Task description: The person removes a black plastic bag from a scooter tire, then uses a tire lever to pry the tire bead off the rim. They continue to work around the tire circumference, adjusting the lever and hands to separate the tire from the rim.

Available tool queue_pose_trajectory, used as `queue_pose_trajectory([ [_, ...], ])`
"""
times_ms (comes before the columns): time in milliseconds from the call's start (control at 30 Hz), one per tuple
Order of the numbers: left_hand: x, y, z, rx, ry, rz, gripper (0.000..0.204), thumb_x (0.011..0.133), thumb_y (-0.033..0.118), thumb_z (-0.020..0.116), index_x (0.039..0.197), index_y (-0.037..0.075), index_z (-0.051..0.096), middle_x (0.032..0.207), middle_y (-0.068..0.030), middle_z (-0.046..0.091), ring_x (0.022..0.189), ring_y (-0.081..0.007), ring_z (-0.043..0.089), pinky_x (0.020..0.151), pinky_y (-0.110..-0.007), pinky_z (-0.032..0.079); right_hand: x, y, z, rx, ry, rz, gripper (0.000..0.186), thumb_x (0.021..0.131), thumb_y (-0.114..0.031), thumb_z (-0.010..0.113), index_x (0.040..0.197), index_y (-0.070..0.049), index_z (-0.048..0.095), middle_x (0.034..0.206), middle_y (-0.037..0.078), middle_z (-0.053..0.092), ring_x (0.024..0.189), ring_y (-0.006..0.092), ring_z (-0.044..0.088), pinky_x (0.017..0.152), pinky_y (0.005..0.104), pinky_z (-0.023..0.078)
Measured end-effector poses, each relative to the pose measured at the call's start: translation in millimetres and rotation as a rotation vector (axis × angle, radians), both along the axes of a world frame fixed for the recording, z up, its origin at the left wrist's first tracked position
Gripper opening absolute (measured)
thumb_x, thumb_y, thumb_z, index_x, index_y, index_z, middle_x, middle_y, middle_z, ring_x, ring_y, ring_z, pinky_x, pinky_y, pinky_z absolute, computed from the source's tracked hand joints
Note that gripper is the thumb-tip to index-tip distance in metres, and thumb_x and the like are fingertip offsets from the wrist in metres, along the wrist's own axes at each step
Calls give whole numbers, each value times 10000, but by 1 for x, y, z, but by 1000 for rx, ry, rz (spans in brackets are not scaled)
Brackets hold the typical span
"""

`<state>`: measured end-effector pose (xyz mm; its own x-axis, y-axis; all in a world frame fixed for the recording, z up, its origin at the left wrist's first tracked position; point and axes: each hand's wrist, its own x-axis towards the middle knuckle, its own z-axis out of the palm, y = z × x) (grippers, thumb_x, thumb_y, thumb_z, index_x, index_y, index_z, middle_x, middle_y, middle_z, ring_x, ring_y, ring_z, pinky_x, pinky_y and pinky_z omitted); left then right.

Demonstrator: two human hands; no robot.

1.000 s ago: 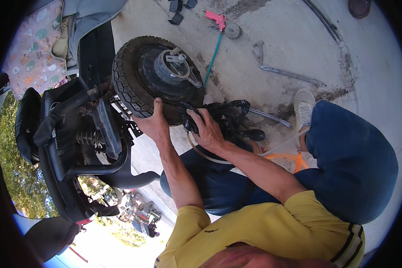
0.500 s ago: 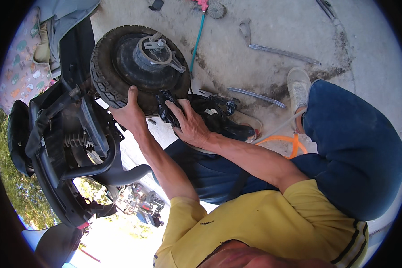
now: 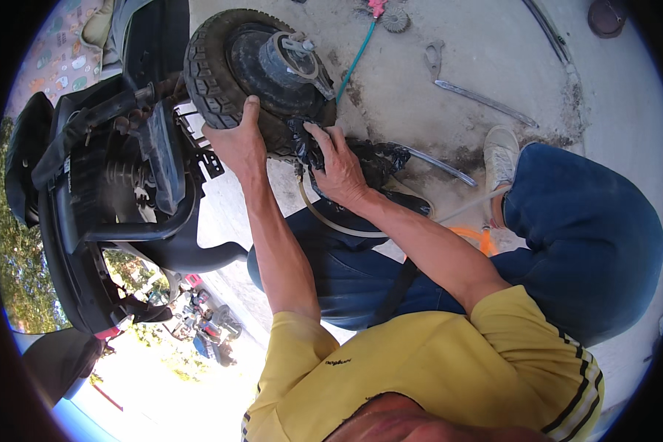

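A scooter wheel point(image 3: 261, 121) with a knobbly black tyre and a grey metal hub point(image 3: 291, 62) leans in front of me, beside the scooter's rear. My left hand point(image 3: 239, 147) grips the tyre's near left edge, thumb on the sidewall and the other fingers hidden behind. At the tyre's near right edge, my right hand point(image 3: 339, 166) has its fingers bent over crumpled black plastic point(image 3: 309, 144) and presses it against the rubber. More of this plastic trails to the right. A pale hose point(image 3: 320, 217) curves below my right hand from a brass-coloured end near the tyre.
The tipped black scooter point(image 3: 118, 184) fills the left side. On the concrete lie a tyre lever point(image 3: 486, 103), a second metal bar point(image 3: 442, 166) and a wrench-like tool point(image 3: 434, 59). A green hose point(image 3: 357, 59) and an orange hose point(image 3: 471, 237) run nearby. A brown rounded object point(image 3: 606, 18) is at top right.
The wheel has shifted away from me and slightly right, both hands moving with it. More of the pale hose shows below my right hand. The view has turned a little.
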<state>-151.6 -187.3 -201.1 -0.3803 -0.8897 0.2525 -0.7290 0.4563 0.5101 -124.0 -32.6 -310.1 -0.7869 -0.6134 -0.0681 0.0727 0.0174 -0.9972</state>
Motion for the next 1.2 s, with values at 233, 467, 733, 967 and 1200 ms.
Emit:
queue_pose_trajectory([
  [233, 92, -27, -7, 475, 445, -150, 739, 1067, 574, 562, 1456, -54, 567, 1375, -239, 648, 1309, -335, 601, 1137, -412, 416, -40, -6, -11, 370, 246, -40, 633, 847, -56, 736, 1447, -106, 542, 1331, 228, 530, 1272, 471, 527, 1034, 590, 440],
  [467, 161, -40, -80, 843, 218, -7, 411, 986, 221, 690, 1310, -30, 709, 1129, -168, 760, 1023, -246, 701, 903, -411, 551, 10, 28, 17, 252, 445, -167, 530, 893, -224, 782, 1340, -17, 587, 1265, 207, 581, 1221, 433, 582, 1048, 529, 459],
  [733, 163, -44, -142, 557, 8, -422, 471, 887, 100, 717, 1352, 26, 697, 1135, -172, 759, 1010, -295, 720, 892, -413, 559, 58, -28, -18, 175, -767, 349, 404, 1105, -306, 581, 1377, -7, 578, 1099, 128, 728, 848, 260, 727, 791, 448, 591],
  [967, 158, -48, -136, 547, -62, -489, 528, 837, 127, 743, 1353, 24, 692, 1175, -218, 756, 1028, -328, 735, 889, -432, 580, 59, -57, -51, 206, -723, 377, 255, 1141, -255, 491, 1347, -113, 537, 955, 86, 697, 708, 227, 660, 609, 404, 556],
  [1200, 160, -61, -180, 528, -34, -486, 534, 849, 210, 770, 1327, -13, 688, 1277, -289, 704, 1208, -438, 671, 1038, -490, 530, 66, -60, -54, 349, -574, 378, 271, 1141, -239, 478, 1402, -166, 480, 902, 78, 666, 690, 215, 650, 570, 408, 539],
])
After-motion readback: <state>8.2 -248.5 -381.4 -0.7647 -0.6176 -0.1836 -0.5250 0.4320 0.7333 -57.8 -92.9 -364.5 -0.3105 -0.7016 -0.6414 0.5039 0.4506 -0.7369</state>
